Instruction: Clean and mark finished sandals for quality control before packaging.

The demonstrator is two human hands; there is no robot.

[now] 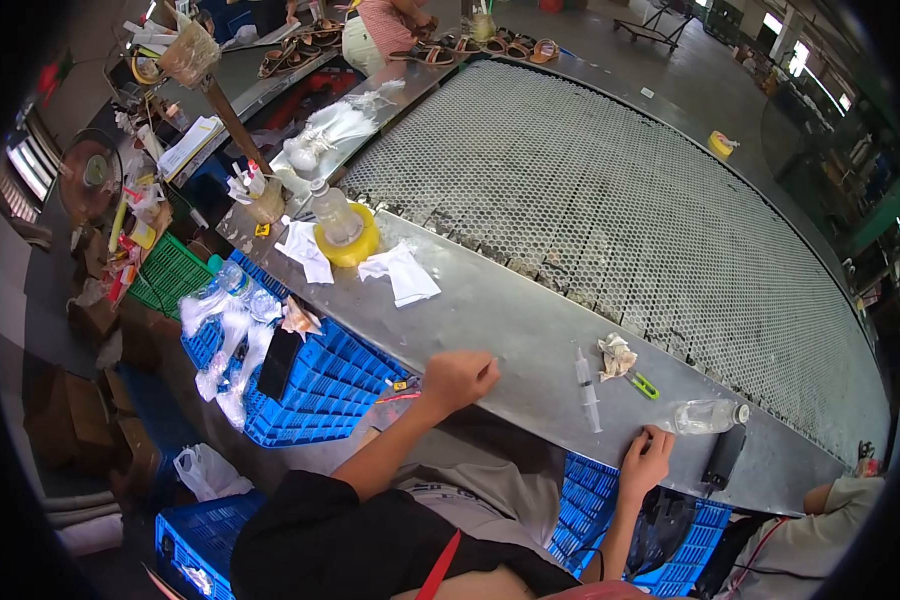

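Observation:
My left hand (459,376) rests as a loose fist on the near edge of a grey metal workbench (510,330), holding nothing that I can see. My right hand (647,462) lies on the same edge further right, fingers curled, fingertips touching the bench beside a clear plastic bottle (705,416) lying on its side. A syringe (587,388) lies between my hands. A crumpled tissue (616,355) and a small green tool (645,386) lie just beyond it. A dark phone (724,455) sits to the right of my right hand.
A perforated mesh conveyor (610,200) runs past the bench. At the far left stand a bottle in a yellow tape roll (344,232) and white cloths (400,272). Blue crates (320,375) with bottles sit beneath. Another person's arm (850,495) is at the right; sandals (450,48) lie far back.

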